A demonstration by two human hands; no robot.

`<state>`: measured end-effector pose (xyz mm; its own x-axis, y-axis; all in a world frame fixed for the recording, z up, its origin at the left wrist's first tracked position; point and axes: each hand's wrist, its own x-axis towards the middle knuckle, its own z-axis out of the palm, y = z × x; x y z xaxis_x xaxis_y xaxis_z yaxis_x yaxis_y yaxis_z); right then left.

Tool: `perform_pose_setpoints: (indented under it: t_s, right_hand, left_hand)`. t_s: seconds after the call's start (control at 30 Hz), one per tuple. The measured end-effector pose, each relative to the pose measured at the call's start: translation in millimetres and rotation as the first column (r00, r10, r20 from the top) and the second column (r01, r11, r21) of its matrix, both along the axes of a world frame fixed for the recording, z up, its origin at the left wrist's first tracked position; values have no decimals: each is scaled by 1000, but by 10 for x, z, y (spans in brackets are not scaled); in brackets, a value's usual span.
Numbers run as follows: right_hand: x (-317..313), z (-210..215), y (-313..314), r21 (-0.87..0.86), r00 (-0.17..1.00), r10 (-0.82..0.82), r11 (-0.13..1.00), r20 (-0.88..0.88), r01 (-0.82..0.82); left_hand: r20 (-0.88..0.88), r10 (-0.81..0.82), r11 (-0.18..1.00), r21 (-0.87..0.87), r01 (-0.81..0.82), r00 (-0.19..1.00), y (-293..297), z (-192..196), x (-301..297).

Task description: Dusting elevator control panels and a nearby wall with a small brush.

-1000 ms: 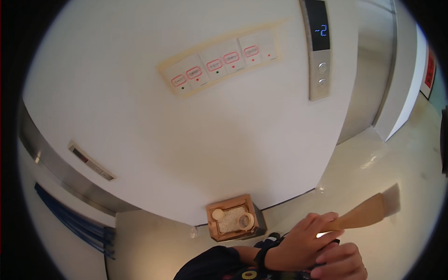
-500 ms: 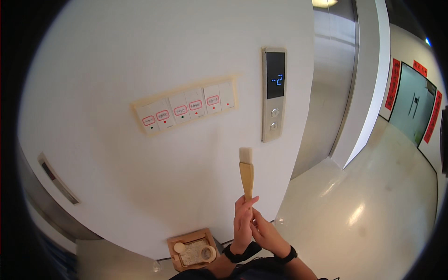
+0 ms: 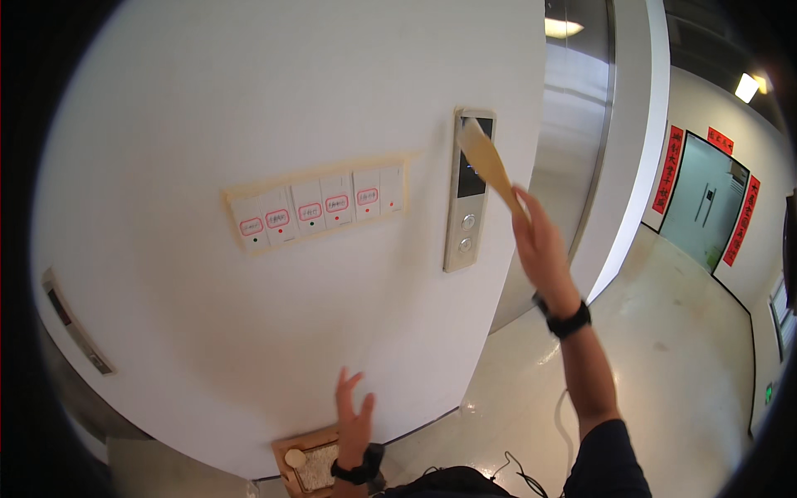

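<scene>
Brush (image 3: 488,164) up by wall panel (image 3: 467,203), R hand's (image 3: 542,249) grip clamped on it; contact w/ panel unclear. L hand (image 3: 354,427) empty, fingers apart, nr box (image 3: 311,437). Loose hold could drop brush; overreach could knock panel.

Brush (image 3: 488,163) in right hand (image 3: 541,249); call panel (image 3: 467,203) behind brush; wall plates (image 3: 322,203) left of that hand. Box (image 3: 309,440) below left hand (image 3: 354,417).

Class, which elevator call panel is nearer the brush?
The right-hand elevator call panel: the flat brush in the right hand overlaps its display, while the left-hand panel is far away.
</scene>
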<state>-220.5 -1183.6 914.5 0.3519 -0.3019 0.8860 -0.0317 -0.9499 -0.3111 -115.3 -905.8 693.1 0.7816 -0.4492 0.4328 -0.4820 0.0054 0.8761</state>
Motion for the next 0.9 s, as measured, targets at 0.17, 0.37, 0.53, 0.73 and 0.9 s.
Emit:
perform_pose_setpoints:
  t_s: [0.17, 0.37, 0.53, 0.73, 0.9]
  right_hand:
    - [71, 413, 1, -239, 830, -306, 947, -466, 215]
    - [42, 341, 173, -87, 844, -230, 973, -485, 215]
    - [54, -46, 194, 77, 888, -209, 962, -410, 262]
    - [-35, -467, 27, -67, 721, -227, 968, -655, 243]
    - [-270, 177, -566, 230, 989, -59, 973, 137, 26]
  left_hand:
    - [-69, 342, 938, 81, -336, 937, 523, -370, 461]
    - [-51, 444, 883, 194, -427, 895, 898, -490, 782]
    - [-20, 460, 869, 218, -445, 888, 946, -565, 919]
    - [-19, 464, 875, 164, -455, 886, 1052, -763, 1003]
    - [29, 475, 831, 313, -459, 879, 947, -733, 982]
